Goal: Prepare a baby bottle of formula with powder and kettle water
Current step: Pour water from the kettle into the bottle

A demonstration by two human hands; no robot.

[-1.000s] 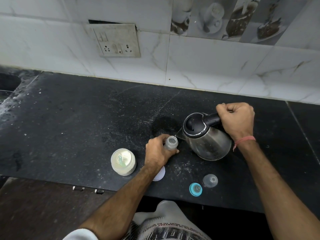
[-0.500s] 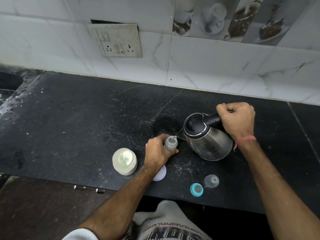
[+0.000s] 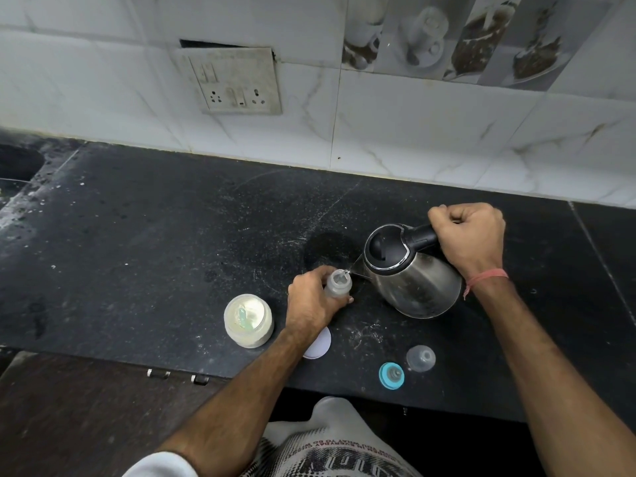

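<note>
A person pours water from a tilted steel kettle into an uncapped baby bottle standing near the desk's front edge. The right hand is fisted around the kettle's black handle; the left hand wraps the bottle to steady it. A thin stream reaches the bottle's mouth (its fill level cannot be read). An open powder jar with a scoop inside stands just left, a white lid beside it. The teal ring and clear cap lie at the front edge, so closing, and presumably mixing, remain.
</note>
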